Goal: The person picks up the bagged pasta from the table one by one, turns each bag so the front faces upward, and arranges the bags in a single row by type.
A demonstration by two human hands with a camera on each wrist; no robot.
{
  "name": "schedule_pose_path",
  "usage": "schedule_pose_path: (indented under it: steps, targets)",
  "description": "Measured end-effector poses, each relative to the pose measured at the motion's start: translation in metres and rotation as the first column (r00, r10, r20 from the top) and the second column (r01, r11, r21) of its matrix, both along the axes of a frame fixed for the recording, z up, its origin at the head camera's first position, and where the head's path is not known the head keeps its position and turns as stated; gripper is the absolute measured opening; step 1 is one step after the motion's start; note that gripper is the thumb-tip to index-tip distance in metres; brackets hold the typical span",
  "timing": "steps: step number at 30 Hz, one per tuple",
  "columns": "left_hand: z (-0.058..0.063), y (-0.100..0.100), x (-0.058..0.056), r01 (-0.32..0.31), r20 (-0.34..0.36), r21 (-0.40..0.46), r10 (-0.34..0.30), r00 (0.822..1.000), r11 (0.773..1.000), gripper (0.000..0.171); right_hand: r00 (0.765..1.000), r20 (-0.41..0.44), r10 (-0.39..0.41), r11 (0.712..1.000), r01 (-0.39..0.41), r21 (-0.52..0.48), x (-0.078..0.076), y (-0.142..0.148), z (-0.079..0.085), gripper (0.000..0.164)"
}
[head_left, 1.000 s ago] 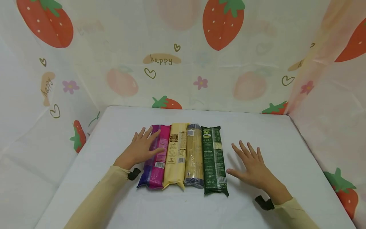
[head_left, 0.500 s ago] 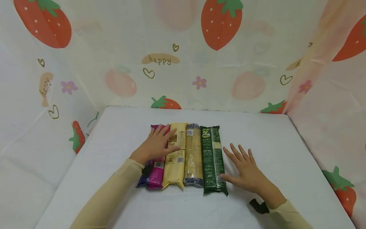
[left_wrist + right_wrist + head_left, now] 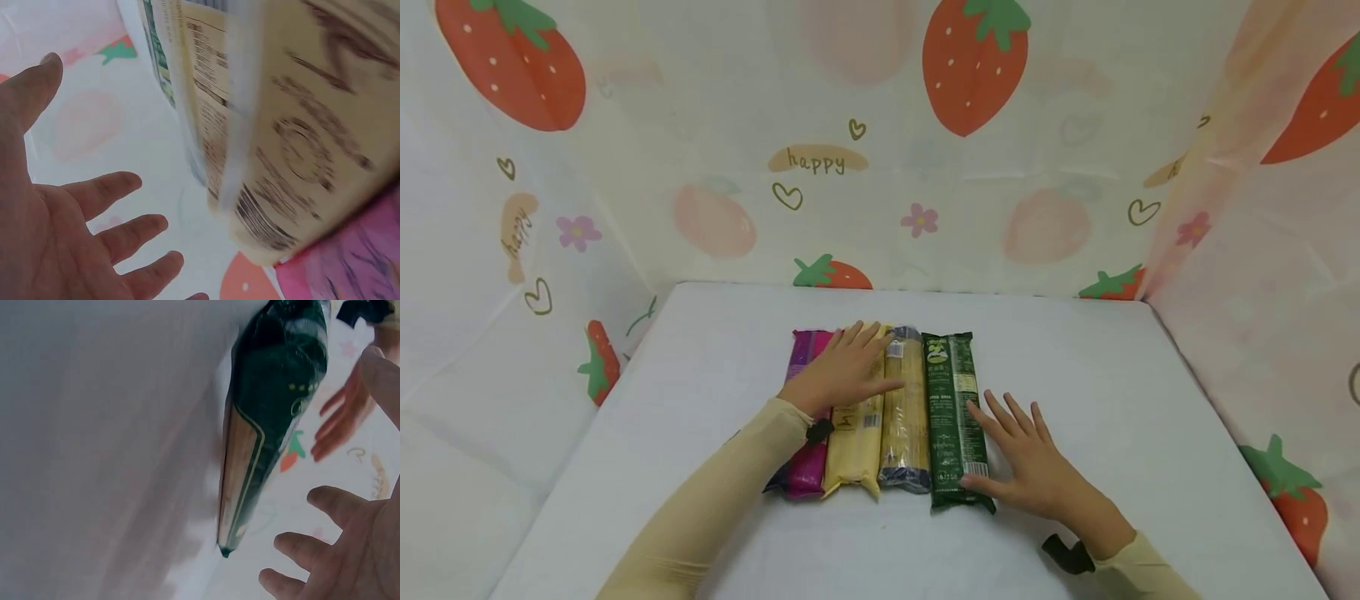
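Side by side on the white table lie a magenta and purple packet (image 3: 808,471), a pale yellow packet (image 3: 853,454), a clear packet of spaghetti (image 3: 906,429) with blue ends, and a dark green spaghetti packet (image 3: 946,417). My left hand (image 3: 838,373) hovers palm down over the magenta and yellow packets, fingers spread, hiding parts of both. In the left wrist view a gap shows between that hand (image 3: 81,231) and the yellow packet (image 3: 294,144). My right hand (image 3: 1033,467), also spread and holding nothing, overlaps the green packet's right edge in the head view.
A strawberry-print curtain (image 3: 722,108) encloses the table (image 3: 760,550) at the back and both sides. Each wrist wears a small black mount, the right one (image 3: 1066,554) plainly visible.
The left hand has moved right, from over the magenta packet to over the yellow one. The right hand has shifted left and slightly nearer, up to the green packet's edge. The packets stay put.
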State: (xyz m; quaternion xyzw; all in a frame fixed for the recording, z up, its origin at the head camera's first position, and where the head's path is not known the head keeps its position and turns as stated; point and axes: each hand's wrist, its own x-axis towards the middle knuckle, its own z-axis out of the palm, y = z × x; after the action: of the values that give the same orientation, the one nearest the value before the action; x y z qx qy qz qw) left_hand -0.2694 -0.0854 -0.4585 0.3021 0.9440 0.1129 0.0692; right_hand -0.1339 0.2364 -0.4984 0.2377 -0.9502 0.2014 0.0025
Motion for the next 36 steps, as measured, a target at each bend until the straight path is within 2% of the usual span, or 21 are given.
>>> schedule_pose_path:
  steps: [6, 16, 22, 27, 32, 36]
  targets:
    - [0.002, 0.019, -0.012, 0.012, -0.002, -0.002, -0.012, 1.0, 1.0, 0.088, 1.0, 0.012, 0.018, 1.0, -0.018, -0.006, 0.001, -0.005, -0.004, 0.1]
    - [-0.009, 0.052, -0.035, 0.06, -0.015, -0.007, -0.06, 0.998, 0.998, 0.087, 0.999, 0.021, 0.042, 0.999, -0.042, -0.001, 0.004, -0.01, -0.008, 0.103]
    - [-0.016, 0.064, -0.044, 0.074, 0.035, -0.051, -0.072, 0.997, 0.996, 0.089, 0.998, 0.007, 0.06, 0.998, -0.061, 0.016, 0.005, -0.011, -0.012, 0.105]
    - [-0.02, 0.072, -0.054, 0.081, 0.014, -0.068, -0.08, 0.997, 0.994, 0.087, 0.997, 0.003, 0.073, 0.997, -0.073, 0.024, 0.005, -0.013, -0.012, 0.109]
    - [-0.023, 0.081, -0.059, 0.086, 0.026, -0.08, -0.085, 0.996, 0.993, 0.087, 0.994, 0.057, 0.094, 0.995, -0.096, 0.029, 0.005, -0.016, -0.011, 0.117]
    - [-0.023, 0.088, -0.057, 0.048, 0.07, -0.062, -0.044, 0.997, 0.997, 0.088, 0.993, 0.088, 0.076, 0.996, -0.08, 0.048, 0.005, -0.018, -0.011, 0.122]
